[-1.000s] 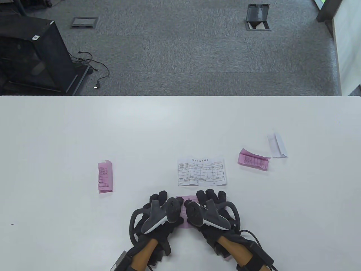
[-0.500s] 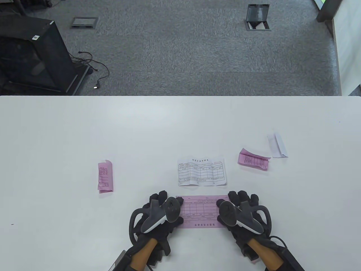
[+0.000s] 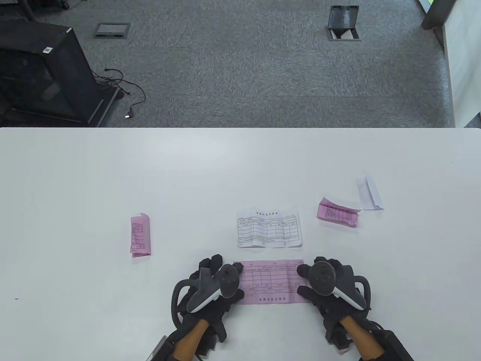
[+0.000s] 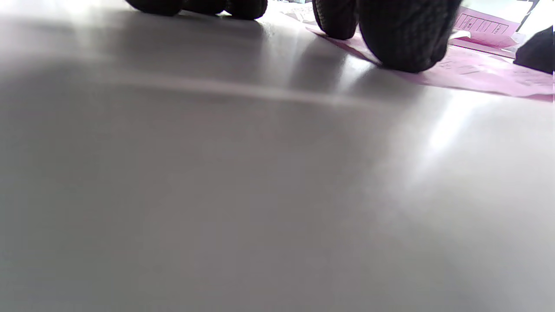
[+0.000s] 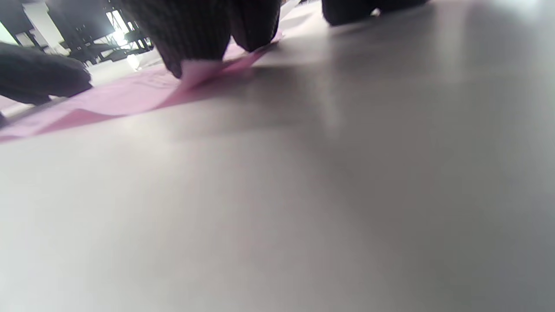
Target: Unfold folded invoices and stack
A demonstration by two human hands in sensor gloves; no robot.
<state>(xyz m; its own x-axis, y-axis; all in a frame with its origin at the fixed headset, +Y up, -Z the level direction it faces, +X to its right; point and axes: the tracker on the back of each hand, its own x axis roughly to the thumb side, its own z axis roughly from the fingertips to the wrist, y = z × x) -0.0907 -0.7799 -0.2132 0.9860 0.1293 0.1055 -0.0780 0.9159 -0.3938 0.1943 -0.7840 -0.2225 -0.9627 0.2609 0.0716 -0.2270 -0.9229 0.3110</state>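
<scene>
Near the table [image 3: 112,169] front edge we press the pink invoice [image 3: 268,280] flat w/ both hands, left [image 3: 214,285] & right [image 3: 330,287], fingers resting straight on its ends, so it stays unfolded.

Landmark: white unfolded invoice [image 3: 269,229] at mid desk [image 3: 112,169]. Nearside of it, both hands press the pink sheet [image 3: 268,282], blocking that strip. Far side: bare desk. Left: one folded pink slip [image 3: 140,235], well apart. Right: folded pink slip [image 3: 337,212] and white slip [image 3: 370,194] close together.
</scene>
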